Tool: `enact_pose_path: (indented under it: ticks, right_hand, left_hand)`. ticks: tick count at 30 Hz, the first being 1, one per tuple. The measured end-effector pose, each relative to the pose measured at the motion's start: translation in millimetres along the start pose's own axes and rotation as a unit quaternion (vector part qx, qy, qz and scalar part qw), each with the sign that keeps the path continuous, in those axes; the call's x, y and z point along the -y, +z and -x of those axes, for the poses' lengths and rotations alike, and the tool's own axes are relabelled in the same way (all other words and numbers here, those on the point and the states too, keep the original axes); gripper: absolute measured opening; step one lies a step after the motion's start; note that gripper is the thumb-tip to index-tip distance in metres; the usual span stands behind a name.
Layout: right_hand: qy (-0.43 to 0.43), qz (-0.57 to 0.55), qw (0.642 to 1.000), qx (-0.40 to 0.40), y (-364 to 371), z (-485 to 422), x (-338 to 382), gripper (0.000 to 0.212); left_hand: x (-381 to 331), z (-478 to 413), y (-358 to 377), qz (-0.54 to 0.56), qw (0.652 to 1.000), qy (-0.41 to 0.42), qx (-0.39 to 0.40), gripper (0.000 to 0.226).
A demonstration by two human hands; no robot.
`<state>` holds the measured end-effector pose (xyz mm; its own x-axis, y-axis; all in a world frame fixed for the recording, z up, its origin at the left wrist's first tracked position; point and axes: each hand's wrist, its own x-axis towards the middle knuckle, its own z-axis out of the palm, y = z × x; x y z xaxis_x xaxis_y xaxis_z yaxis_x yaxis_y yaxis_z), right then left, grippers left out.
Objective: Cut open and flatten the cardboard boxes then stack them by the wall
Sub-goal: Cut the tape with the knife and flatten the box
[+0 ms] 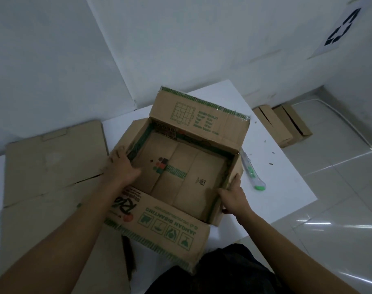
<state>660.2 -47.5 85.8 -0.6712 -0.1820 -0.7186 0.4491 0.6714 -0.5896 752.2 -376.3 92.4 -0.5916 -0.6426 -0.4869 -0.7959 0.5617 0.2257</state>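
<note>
- One white table (272,183) carries nearly everything; we stand at its near edge.
- Flattened cardboard (51,166) lies over the table's left edge and near-left corner.
- Our open box (189,183) sits mid-table, touching that cardboard, with its far flap raised and its near flap folded out toward us.
- Two smaller boxes (284,126) stand on the floor beyond the table's far-right corner, close to the wall.
- Our left hand (121,166) grips the open box's left wall, thumb inside, fingers spread on the outer flap.
- Our right hand (233,198) pinches the right wall, thumb inside, fingers curled round the outside.
- Last, a green-and-clear utility knife (253,172) lies just beside the open box's right wall, toward the table's right edge.
</note>
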Motion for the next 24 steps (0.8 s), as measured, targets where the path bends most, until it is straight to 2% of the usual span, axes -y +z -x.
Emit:
enact_pose_path:
  ticks: [2,5,6,7,8,10,11,13,15,17,18,20,22,24]
  right_hand:
    - [0.019,-0.027,0.999,0.009,-1.8,2.0,-0.1,0.079]
    - [0.021,-0.056,0.998,0.035,-3.8,7.2,-0.1,0.077]
    - [0.008,-0.064,0.997,0.049,-3.2,9.8,-0.1,0.073]
    - [-0.008,-0.072,0.995,0.062,-2.7,13.6,1.2,0.069]
    - [-0.022,-0.079,0.994,0.068,-1.7,16.1,2.2,0.065]
    - [-0.044,-0.092,0.993,0.067,-0.8,21.0,6.6,0.059]
    - [-0.056,-0.095,0.992,0.064,-1.4,24.6,9.9,0.056]
    - [-0.11,-0.06,0.99,0.057,-3.7,30.2,12.4,0.053]
    - [-0.194,-0.003,0.978,0.076,-9.5,35.7,11.9,0.061]
    - [-0.233,0.0,0.967,0.107,-18.8,38.5,12.4,0.066]
    - [-0.244,-0.021,0.963,0.114,-24.3,37.7,12.8,0.063]
    - [-0.263,-0.093,0.957,0.085,-34.1,36.4,17.2,0.057]
    - [-0.265,-0.174,0.948,0.032,-41.1,35.5,26.0,0.058]
    - [-0.253,-0.225,0.94,0.036,-44.7,36.4,39.4,0.068]
  left_hand:
    - [-15.5,6.4,-1.6,0.025,0.999,0.005,-0.026,0.105]
    - [-53.1,32.8,12.3,0.047,0.98,0.124,-0.148,0.095]
    - [-69.0,45.6,20.4,0.075,0.974,0.162,-0.138,0.093]
    - [-86.3,59.8,28.7,0.127,0.972,0.181,-0.076,0.091]
    - [-104.6,75.8,37.3,0.182,0.966,0.183,0.026,0.09]
    - [-137.8,103.8,53.1,0.2,0.933,0.178,0.241,0.09]
    - [-151.7,114.9,56.9,0.203,0.914,0.174,0.305,0.09]
    - [-171.4,128.7,60.3,0.281,0.882,0.135,0.354,0.102]
    - [-186.0,131.0,54.7,0.354,0.879,0.059,0.314,0.106]
    - [-191.8,124.8,48.2,0.374,0.901,0.03,0.218,0.077]
    - [-193.3,120.6,45.6,0.359,0.918,0.043,0.164,0.059]
    - [-193.1,119.0,33.1,0.349,0.929,0.079,0.097,0.034]
    - [-192.2,123.7,14.2,0.357,0.923,0.115,0.091,0.024]
    - [-188.3,130.4,-7.5,0.391,0.905,0.138,0.094,0.018]
